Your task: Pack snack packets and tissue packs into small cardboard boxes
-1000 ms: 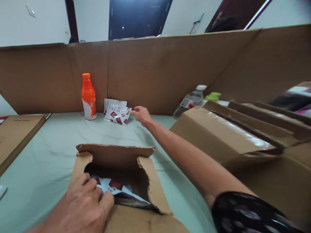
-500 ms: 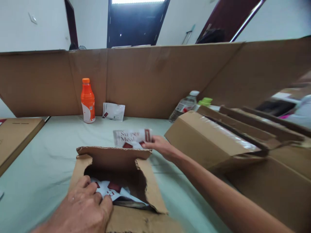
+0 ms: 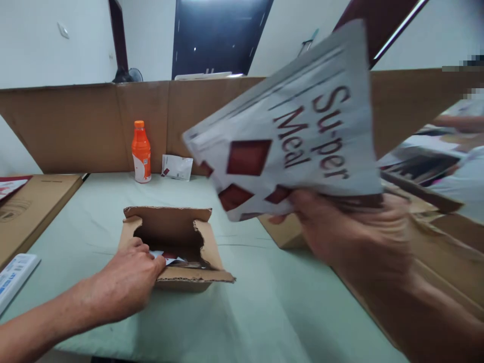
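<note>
My right hand grips the lower edge of a white pouch printed "Su-per Meal" with dark red diamonds, raised close to the camera. The pouch is tilted, its lettering running sideways. My left hand is closed over the left front edge of a small cardboard box, with the fingertips hidden inside. The box stands on the table with its top open and torn flaps spread. White packets with red marks lie in it, partly covered by the hand and the front flap.
An orange bottle and a small white packet stand against the cardboard wall. A flat brown box and a white object are at left. Larger cardboard boxes are at right. A blurred person is beyond them.
My right hand has brought the pouch from behind the box up and right, close to the camera. My left hand stays at the box's edge. The view has shifted.
</note>
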A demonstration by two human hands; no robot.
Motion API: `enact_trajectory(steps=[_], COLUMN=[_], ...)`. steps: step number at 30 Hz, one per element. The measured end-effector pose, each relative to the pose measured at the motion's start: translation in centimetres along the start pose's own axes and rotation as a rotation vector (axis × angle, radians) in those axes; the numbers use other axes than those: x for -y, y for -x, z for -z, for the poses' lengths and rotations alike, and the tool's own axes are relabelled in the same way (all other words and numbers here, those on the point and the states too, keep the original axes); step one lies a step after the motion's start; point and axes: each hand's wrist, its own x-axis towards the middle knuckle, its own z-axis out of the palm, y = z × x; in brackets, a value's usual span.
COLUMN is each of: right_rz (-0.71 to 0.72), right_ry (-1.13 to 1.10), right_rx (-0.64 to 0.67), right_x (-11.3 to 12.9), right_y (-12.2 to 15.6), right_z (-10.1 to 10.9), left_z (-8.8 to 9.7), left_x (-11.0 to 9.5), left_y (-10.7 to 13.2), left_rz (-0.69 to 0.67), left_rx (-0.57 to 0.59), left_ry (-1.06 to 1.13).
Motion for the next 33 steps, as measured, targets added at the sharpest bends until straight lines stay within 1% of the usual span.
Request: enact_trajectory(steps=[1, 2, 4, 5, 6, 7, 9, 10, 13, 16, 18, 20, 22, 24, 25, 26, 27, 28, 29, 30, 31, 33], right_rz=[0.055, 0.103, 0.182, 0.195, 0.193, 0.181, 0.162, 0.156, 0.128, 0.072, 0.053, 0.055, 0.055, 0.065, 0.077, 0.088, 0.091, 0.081, 0.059, 0.025, -0.032, -0.175], right_ry=[-0.004, 0.010, 0.129, 0.221, 0.323, 0.424, 0.550, 0.553, 0.437, 0.440, 0.497, 0.507, 0.501, 0.473, 0.434, 0.370, 0.282, 0.183, 0.090, 0.020, -0.013, 0.017], right_rx=[0.049, 0.156, 0.528, 0.706, 0.851, 0.957, 1.090, 1.136, 1.270, 1.408, 1.449, 1.462, 1.483, 1.499, 1.482, 1.443, 1.376, 1.272, 1.132, 0.964, 0.777, 0.435], right_x=[1.1, 2.0, 2.8, 3.0, 3.1, 3.1, 3.2, 3.1, 2.4, 0.8, -0.3, -1.0, -1.1, -0.6, -0.3, 0.0, 0.1, 0.0, -0.4, -1.3, -2.6, -6.6], right_y=[0.1, 0.2, 0.1, -0.1, -0.4, -0.8, -1.5, -1.7, -1.9, -1.3, -0.9, -0.8, -1.0, -1.3, -1.5, -1.9, -2.4, -3.0, -3.9, -5.0, -6.2, -8.9], right_z=[-0.8, -1.7, -3.6, -4.5, -5.4, -6.3, -8.0, -8.8, -10.9, -12.2, -12.6, -12.7, -12.5, -11.7, -11.1, -10.3, -9.6, -8.9, -8.3, -8.0, -8.0, -9.0], left_z=[-0.1, -0.3, -0.7, -0.9, -1.0, -1.2, -1.4, -1.4, -1.5, -1.6, -1.7, -1.6, -1.2, -0.7, -0.4, -0.1, 0.2, 0.4, 0.6, 0.8, 0.8, 0.6], left_x=[0.2, 0.3, 0.6, 0.7, 0.8, 0.8, 0.9, 1.0, 0.8, 0.4, 0.2, 0.2, 0.5, 1.0, 1.2, 1.4, 1.5, 1.6, 1.6, 1.6, 1.5, 1.6], left_y=[0.0, 0.0, 0.0, 0.0, 0.0, 0.0, -0.1, -0.1, -0.2, 0.0, 0.2, 0.3, 0.4, 0.2, 0.1, -0.1, -0.3, -0.5, -0.6, -0.7, -0.8, -0.8], left_rz=[0.002, -0.007, -0.044, -0.063, -0.078, -0.086, -0.082, -0.078, -0.063, -0.044, -0.009, 0.024, 0.026, 0.000, -0.013, -0.020, -0.022, -0.020, -0.014, -0.009, -0.012, -0.034], left_rx=[-0.026, -0.058, -0.140, -0.175, -0.199, -0.212, -0.207, -0.200, -0.195, -0.188, -0.193, -0.216, -0.220, -0.152, -0.103, -0.057, -0.019, 0.006, 0.020, 0.027, 0.028, 0.009], left_ry=[0.027, 0.056, 0.111, 0.131, 0.149, 0.160, 0.163, 0.159, 0.142, 0.124, 0.106, 0.089, 0.091, 0.106, 0.118, 0.131, 0.142, 0.150, 0.160, 0.172, 0.187, 0.214])
